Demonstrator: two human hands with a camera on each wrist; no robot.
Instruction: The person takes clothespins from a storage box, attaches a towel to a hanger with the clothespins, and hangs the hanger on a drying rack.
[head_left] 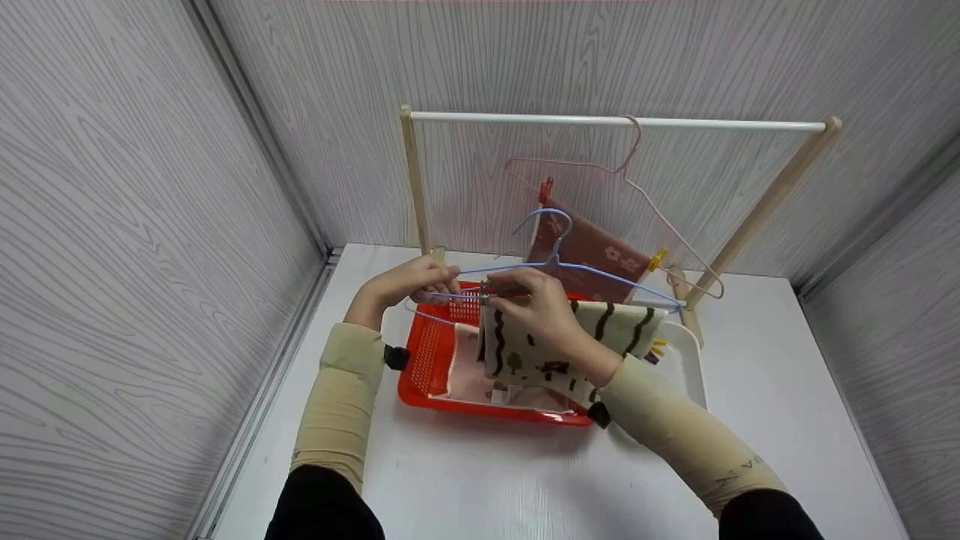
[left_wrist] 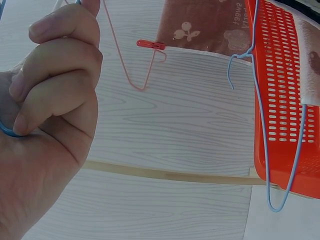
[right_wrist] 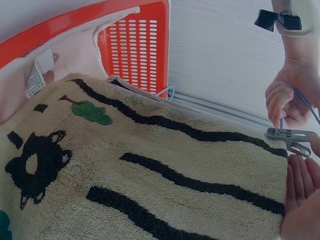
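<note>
My left hand (head_left: pixel 420 281) curls its fingers round the left end of a blue clothes hanger (head_left: pixel 502 268), which hangs in the air with its hook up. A cream towel (head_left: pixel 555 352) with dark wavy stripes hangs along the hanger's lower bar. At the towel's left top corner, my right hand (head_left: pixel 540 307) pinches a grey clothespin (right_wrist: pixel 290 135) between thumb and fingers. In the right wrist view the clothespin's nose overlaps the towel edge and the bar, close by the left hand's fingers. The towel's right top corner lies near the hanger's right end.
Below the hands sits a red basket (head_left: pixel 487 409) with a pink towel (head_left: pixel 466 367) and a second blue hanger (left_wrist: pixel 265 150). Beside it stands a white tray (head_left: pixel 688 360) with yellow clothespins (head_left: pixel 658 346). Behind, a rack rod (head_left: pixel 517 118) carries a pink hanger (head_left: pixel 667 217) with a reddish-brown towel (head_left: pixel 589 244).
</note>
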